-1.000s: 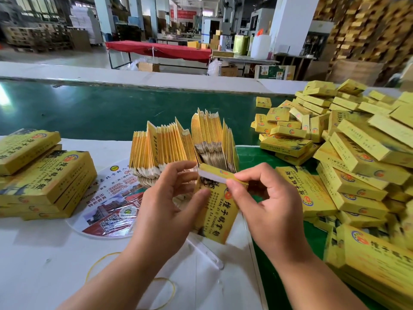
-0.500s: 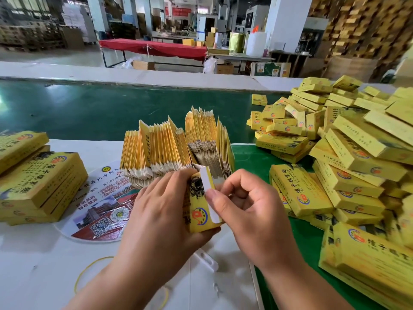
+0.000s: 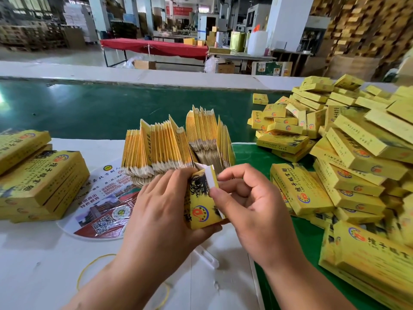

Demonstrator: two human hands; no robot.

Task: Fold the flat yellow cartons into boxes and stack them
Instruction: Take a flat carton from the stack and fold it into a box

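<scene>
at the centre of the frame the left hand (image 3: 161,204) wraps around a yellow carton (image 3: 202,202), fingers curled behind it and thumb underneath. the right hand (image 3: 248,202) pinches the carton's white flap (image 3: 211,177) between thumb and forefinger, the other fingers curled in. just behind the hands a fanned bundle of flat cartons (image 3: 176,144) stands on edge on the white worktop (image 3: 33,265). a loose pile of folded boxes (image 3: 348,153) fills the right side of the frame on a green mat (image 3: 252,155). a neater stack of boxes (image 3: 40,182) sits at the left edge. a printed round fan (image 3: 105,211) lies beside it, and a yellow rubber band (image 3: 89,267) lies at lower left.
</scene>
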